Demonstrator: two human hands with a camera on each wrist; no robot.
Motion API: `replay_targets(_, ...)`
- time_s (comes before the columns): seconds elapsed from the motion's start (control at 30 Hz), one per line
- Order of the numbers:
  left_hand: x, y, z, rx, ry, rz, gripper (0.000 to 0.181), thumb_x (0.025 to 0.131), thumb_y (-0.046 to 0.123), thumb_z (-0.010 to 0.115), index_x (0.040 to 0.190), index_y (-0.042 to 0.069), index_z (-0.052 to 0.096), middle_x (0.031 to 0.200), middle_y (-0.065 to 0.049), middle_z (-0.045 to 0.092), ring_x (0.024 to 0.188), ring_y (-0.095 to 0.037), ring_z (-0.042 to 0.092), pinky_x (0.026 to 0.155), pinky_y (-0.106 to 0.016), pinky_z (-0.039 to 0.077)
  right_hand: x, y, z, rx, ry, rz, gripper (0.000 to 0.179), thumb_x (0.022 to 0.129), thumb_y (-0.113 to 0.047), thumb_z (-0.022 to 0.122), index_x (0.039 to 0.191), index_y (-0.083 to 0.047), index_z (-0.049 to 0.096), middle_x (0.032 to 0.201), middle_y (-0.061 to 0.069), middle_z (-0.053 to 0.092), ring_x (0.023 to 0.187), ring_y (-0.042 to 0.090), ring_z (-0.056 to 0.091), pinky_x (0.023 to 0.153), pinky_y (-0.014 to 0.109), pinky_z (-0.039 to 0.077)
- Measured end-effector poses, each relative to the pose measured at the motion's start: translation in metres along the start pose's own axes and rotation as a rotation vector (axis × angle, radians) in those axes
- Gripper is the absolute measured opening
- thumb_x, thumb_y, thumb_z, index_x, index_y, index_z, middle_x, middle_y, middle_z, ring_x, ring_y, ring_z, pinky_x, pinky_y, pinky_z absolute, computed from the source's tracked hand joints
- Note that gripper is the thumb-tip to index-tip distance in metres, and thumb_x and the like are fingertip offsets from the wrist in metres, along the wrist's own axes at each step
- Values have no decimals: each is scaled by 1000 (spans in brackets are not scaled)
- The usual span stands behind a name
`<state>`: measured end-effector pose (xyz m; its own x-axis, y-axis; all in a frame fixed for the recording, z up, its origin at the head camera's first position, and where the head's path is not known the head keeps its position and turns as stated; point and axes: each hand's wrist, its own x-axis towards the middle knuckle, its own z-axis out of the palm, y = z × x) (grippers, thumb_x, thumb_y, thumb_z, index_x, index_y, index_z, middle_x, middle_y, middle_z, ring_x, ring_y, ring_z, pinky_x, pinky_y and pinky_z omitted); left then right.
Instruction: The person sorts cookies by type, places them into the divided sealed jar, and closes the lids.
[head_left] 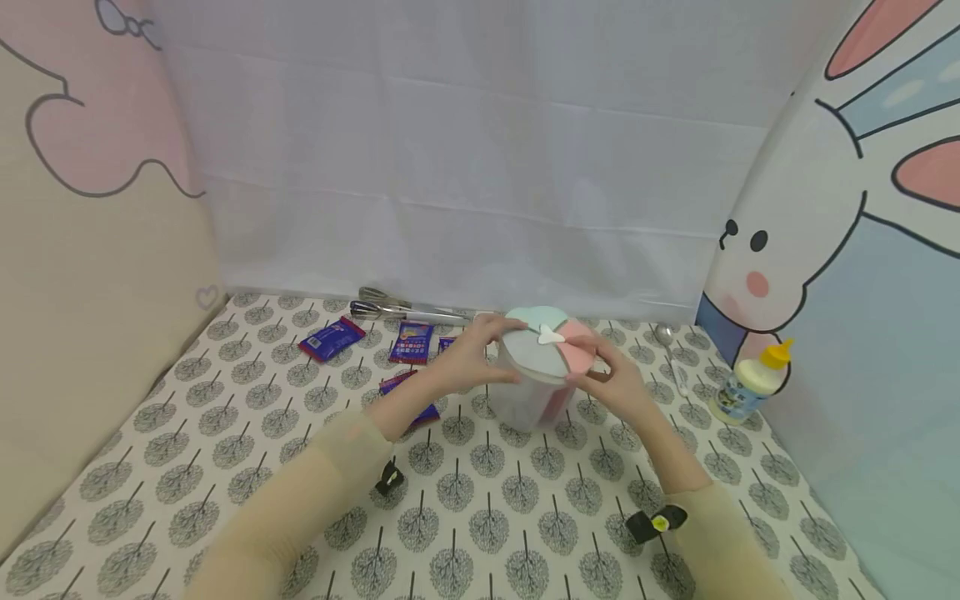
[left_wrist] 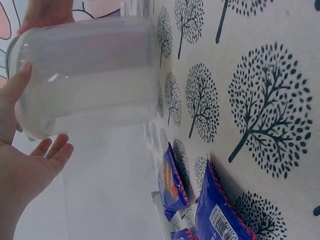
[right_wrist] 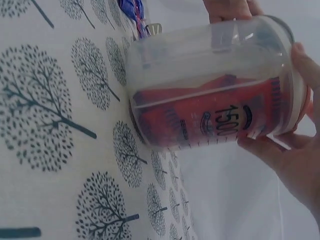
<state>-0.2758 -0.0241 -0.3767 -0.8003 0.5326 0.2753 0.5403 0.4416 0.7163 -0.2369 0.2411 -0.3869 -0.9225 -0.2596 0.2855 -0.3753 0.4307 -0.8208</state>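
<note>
A clear plastic canister (head_left: 525, 407) stands upright on the table, topped by a round lid (head_left: 531, 354) in grey, mint and pink sections with a white bow-shaped piece at its centre. On its left side my left hand (head_left: 468, 357) grips the lid edge, thumb at the front and fingers toward the back. Opposite, my right hand (head_left: 618, 383) holds the rim, thumb low against the wall and fingers on the pink section. Through the wall, the right wrist view shows a red packet (right_wrist: 200, 112) inside. The canister's far side is hidden.
Several blue snack packets, among them one at the left (head_left: 332, 339), lie left of the canister. Metal whisks (head_left: 378, 311) lie behind them. To the right are a spoon (head_left: 670, 354) and a yellow-capped bottle (head_left: 750, 385). Fabric walls (head_left: 465, 167) border the table.
</note>
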Motion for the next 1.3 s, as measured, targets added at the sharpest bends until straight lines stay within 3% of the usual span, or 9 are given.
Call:
replay_targets(0.2, -14, 13, 6, -26, 32, -56, 70, 76, 29, 79, 136, 36, 44, 144, -14, 24, 114, -29, 48, 87, -43, 51, 8, 15, -18, 153, -97, -85, 52, 85, -2, 67, 133, -2, 48, 152, 13, 29, 137, 30, 32, 101, 28, 44)
replay_targets(0.37, -24, 15, 14, 16, 34, -49, 67, 79, 30, 76, 137, 36, 43, 141, -12, 23, 100, -32, 55, 73, -29, 53, 14, 27, -27, 241, -187, -104, 51, 85, -4, 67, 134, -7, 50, 155, 7, 24, 136, 13, 34, 98, 23, 45)
replay_targets(0.5, -29, 13, 15, 55, 28, -42, 66, 81, 30, 74, 139, 36, 41, 141, -11, 24, 97, -31, 56, 70, -28, 53, 20, 36, -28, 219, -236, -153, 52, 87, -2, 65, 135, -4, 47, 154, 8, 26, 135, 11, 34, 102, 29, 42)
replay_targets(0.63, -30, 12, 11, 80, 13, -48, 71, 80, 28, 75, 140, 38, 38, 144, -14, 23, 112, -36, 51, 83, -43, 53, 24, 37, -27, 181, -265, -203, 56, 88, 0, 60, 141, -4, 40, 157, 8, 20, 143, 17, 22, 112, 46, 29)
replay_targets(0.8, -19, 7, 0, 116, -2, 0, 83, 75, 32, 79, 144, 35, 33, 152, -15, 17, 131, -43, 35, 97, -61, 41, 20, 27, -22, 162, -225, -185, 64, 90, -4, 60, 147, -10, 31, 159, 7, 12, 144, 29, 15, 109, 58, 28)
replay_targets(0.97, 0, -9, -11, 38, -87, 74, 90, 72, 35, 81, 146, 32, 30, 157, -4, 16, 144, -30, 16, 108, -59, 26, 8, 19, -9, 122, -179, -125, 77, 85, -2, 67, 148, -15, 26, 158, 7, 12, 139, 38, 24, 104, 53, 38)
replay_targets(1.13, 9, -21, -12, -112, -174, 74, 82, 75, 28, 80, 144, 28, 36, 156, 1, 21, 145, -21, 12, 109, -54, 30, 2, 16, 1, 95, -122, -99, 84, 77, 1, 74, 146, -13, 29, 155, 12, 18, 133, 40, 32, 101, 53, 42)
replay_targets(1.23, 8, -20, -8, -163, -149, 78, 77, 74, 21, 80, 141, 23, 42, 155, -1, 25, 144, -23, 15, 109, -48, 35, 4, 15, 0, 87, -110, -83, 83, 76, -3, 76, 145, -15, 32, 153, 10, 23, 130, 35, 36, 99, 48, 45)
replay_targets(1.3, 6, -17, -4, -151, -110, 75, 76, 73, 19, 81, 140, 21, 44, 154, -4, 27, 143, -25, 20, 108, -42, 37, 5, 16, -4, 77, -123, -90, 81, 77, -3, 76, 144, -15, 33, 151, 10, 27, 129, 28, 39, 100, 43, 45)
